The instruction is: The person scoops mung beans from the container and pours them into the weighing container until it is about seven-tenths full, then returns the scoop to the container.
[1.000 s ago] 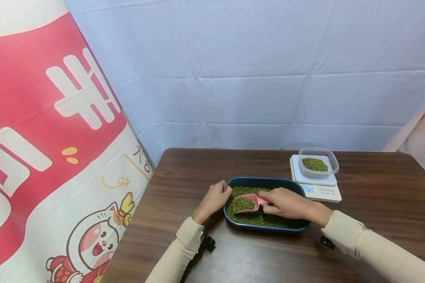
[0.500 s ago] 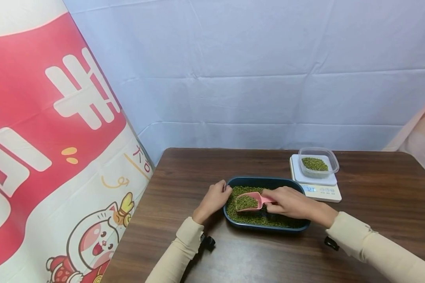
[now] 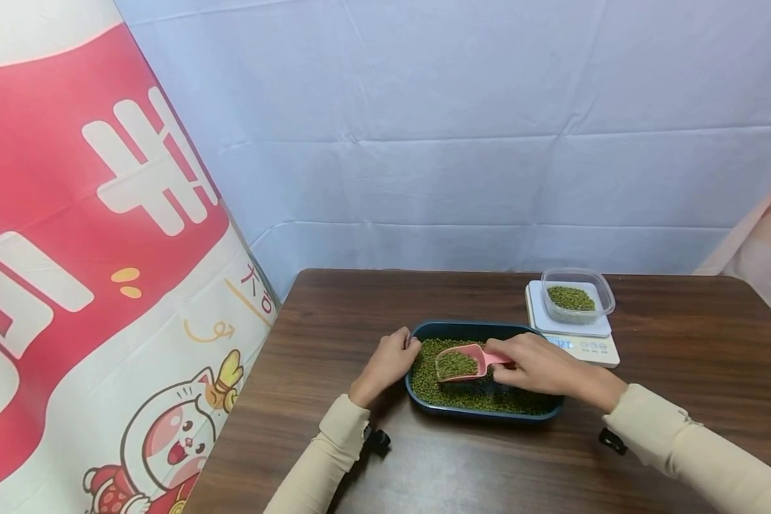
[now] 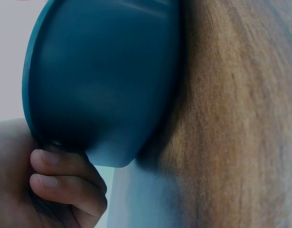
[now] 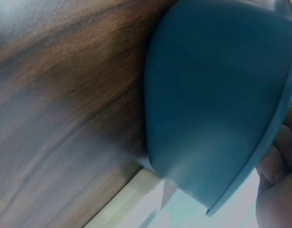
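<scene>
The right hand (image 3: 540, 364) grips the scoop (image 3: 482, 361), its beans (image 3: 456, 365) just ahead of the fingers, so hold it level over the tub (image 3: 485, 413) lest any spill, while the left hand (image 3: 387, 362), fingers curled, grips the tub's end.

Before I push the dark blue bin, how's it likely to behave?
The dark blue bin has smooth, even walls, so it's probably fairly stiff. The green beans inside should add weight. Its low, broad form suggests sliding on the table rather than tipping.

Pink scoop (image 3: 480, 358) of green beans (image 3: 457, 365) over rounded dark-blue tub (image 3: 469, 331)
</scene>
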Motion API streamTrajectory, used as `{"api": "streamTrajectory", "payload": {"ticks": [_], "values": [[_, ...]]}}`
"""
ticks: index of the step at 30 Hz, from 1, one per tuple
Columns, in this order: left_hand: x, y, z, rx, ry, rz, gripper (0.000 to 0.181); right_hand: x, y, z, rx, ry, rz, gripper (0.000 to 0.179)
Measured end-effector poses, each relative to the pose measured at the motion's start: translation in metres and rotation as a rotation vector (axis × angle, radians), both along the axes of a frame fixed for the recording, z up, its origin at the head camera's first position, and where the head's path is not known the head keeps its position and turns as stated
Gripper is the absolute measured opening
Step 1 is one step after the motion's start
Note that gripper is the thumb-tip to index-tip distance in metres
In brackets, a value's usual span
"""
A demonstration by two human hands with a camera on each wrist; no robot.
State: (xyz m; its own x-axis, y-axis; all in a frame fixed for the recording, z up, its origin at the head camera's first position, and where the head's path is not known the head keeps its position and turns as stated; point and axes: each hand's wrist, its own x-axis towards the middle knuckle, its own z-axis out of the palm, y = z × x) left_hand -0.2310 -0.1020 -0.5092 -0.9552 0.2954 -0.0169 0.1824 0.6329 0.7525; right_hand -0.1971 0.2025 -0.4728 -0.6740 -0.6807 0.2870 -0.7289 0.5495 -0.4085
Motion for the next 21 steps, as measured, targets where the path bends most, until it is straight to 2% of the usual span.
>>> {"api": "streamTrajectory", "payload": {"ticks": [8,21], "values": [[0.0,0.0,0.0,0.0,-0.001,-0.004,0.032,0.0,0.009,0.001,-0.026,0.061,-0.029,0.035],[0.001,0.001,0.001,-0.019,0.008,0.005,0.031,0.003,0.024,0.009,-0.017,-0.004,-0.101,0.036]]}}
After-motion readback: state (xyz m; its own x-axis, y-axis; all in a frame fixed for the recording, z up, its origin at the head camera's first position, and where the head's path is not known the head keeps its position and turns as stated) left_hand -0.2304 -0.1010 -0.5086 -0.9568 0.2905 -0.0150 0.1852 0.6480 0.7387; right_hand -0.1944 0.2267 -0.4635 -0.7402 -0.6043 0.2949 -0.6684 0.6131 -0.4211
